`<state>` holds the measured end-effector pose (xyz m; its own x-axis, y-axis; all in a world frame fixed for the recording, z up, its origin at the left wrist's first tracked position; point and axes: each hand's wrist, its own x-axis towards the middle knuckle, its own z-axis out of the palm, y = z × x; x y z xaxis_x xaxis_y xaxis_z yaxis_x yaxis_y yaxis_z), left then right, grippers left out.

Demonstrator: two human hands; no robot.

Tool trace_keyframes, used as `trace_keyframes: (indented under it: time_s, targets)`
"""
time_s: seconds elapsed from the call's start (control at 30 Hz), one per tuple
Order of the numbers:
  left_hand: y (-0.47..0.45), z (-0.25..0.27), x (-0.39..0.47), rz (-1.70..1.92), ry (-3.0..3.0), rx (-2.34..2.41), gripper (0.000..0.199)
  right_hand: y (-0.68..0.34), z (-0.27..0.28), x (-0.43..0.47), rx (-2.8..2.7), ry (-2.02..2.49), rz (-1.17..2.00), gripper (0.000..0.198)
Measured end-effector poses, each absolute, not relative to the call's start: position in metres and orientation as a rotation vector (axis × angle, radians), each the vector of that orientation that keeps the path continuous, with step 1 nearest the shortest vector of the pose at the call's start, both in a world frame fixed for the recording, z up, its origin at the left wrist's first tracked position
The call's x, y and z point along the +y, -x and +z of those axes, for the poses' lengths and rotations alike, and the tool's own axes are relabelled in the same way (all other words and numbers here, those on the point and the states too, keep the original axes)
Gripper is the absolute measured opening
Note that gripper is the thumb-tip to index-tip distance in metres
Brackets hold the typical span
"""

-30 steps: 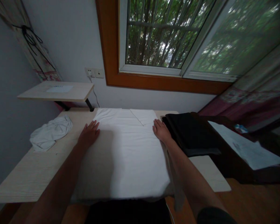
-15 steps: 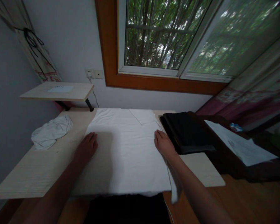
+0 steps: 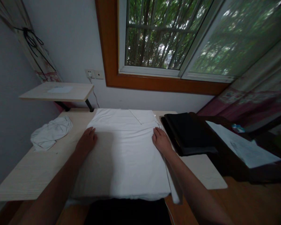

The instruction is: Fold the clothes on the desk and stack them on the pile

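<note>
A white cloth garment (image 3: 131, 162) is spread over the desk, and its near edge hangs over the front. Its far part has a diagonal fold line, and creases run across it between my hands. My left hand (image 3: 87, 139) rests palm down on the garment's left edge, fingers pointing away from me. On the right edge lies my right hand (image 3: 162, 139), fingers extended over the cloth and slightly bent. Both thumbs are mostly hidden. A narrow strip of the cloth droops past the desk's front right, beside my right forearm.
A crumpled white cloth (image 3: 51, 132) lies on the left of the wooden desk (image 3: 21, 178). Behind it stands a small raised shelf (image 3: 81, 90) with a paper label. To the right are a black folder-like item (image 3: 189, 132) and a paper sheet (image 3: 243, 145) on a dark surface.
Both hands have slid slightly away from me along the garment's edges, the right one also a little inward. Creases across the cloth between them have become stronger.
</note>
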<state>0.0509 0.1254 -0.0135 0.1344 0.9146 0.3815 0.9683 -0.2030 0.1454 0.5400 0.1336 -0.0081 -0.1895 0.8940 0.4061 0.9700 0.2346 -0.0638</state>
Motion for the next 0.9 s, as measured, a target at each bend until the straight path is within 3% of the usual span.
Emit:
trace_keyframes:
  time_s: [0.9]
  targets:
    - [-0.034, -0.014, 0.194, -0.498, 2.247, -1.946, 0.054, -0.528, -0.003, 0.183, -2.189, 1.795, -0.305, 0.046]
